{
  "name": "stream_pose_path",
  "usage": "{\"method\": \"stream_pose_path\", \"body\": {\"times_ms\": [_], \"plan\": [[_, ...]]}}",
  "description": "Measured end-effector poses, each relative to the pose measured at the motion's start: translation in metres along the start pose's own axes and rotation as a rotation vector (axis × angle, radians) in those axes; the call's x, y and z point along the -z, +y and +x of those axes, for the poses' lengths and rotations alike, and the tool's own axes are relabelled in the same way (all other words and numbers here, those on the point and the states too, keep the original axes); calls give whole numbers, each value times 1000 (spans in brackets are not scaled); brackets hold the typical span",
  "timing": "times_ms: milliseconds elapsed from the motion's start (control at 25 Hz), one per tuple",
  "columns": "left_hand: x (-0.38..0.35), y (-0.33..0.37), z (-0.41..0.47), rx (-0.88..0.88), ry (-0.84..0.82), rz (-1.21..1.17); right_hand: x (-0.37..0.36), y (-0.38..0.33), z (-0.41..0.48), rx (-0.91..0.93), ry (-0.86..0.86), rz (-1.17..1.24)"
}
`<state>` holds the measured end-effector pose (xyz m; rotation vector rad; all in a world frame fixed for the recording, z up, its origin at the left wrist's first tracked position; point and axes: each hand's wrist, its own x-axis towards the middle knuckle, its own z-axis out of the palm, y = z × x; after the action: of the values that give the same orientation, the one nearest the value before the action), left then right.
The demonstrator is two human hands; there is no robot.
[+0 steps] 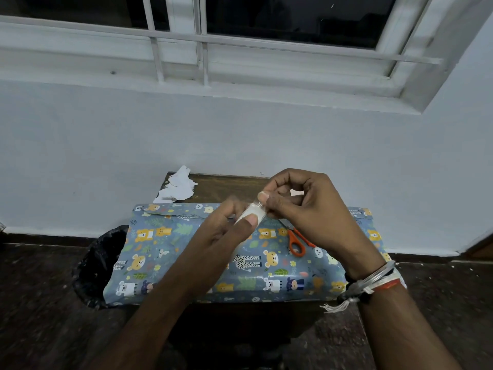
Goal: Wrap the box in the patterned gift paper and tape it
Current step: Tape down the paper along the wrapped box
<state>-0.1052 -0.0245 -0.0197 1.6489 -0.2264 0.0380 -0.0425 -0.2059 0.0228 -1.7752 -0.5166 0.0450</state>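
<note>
Wooden table (226, 185), wrapped box (165, 252); tape (252, 210) between left hand (226, 231), right hand (306, 209)

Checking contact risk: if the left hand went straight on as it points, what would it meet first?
Probably the right hand, which pinches the same tape roll the left hand holds; depth is unclear.

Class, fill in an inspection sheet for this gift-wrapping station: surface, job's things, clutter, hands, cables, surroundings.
Surface: wooden table, mostly covered by the wrapped box.
Job's things: wrapped box in patterned paper; tape held above it; orange-handled scissors lying on it.
Clutter: torn white paper scraps at the table's far left corner.
Hands: left hand and right hand both pinch the tape.
Cables: nothing seen.
Surroundings: black-lined bin at left; wall; barred window.
</note>
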Motion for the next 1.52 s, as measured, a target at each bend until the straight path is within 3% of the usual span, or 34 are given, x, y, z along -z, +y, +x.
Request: {"method": "stream_pose_path", "body": {"times_ms": [160,600,1080,1520], "plan": [[-4,-5,4,66,71,-151,-6,1,-1,72,-37,-199],[-13,-16,10,213,48,-315,-9,5,-3,91,-84,-232],[-13,-6,7,142,63,-376,-11,4,-5,34,-94,-197],[-17,-1,4,176,159,-416,-18,16,1,69,75,-405]]}}
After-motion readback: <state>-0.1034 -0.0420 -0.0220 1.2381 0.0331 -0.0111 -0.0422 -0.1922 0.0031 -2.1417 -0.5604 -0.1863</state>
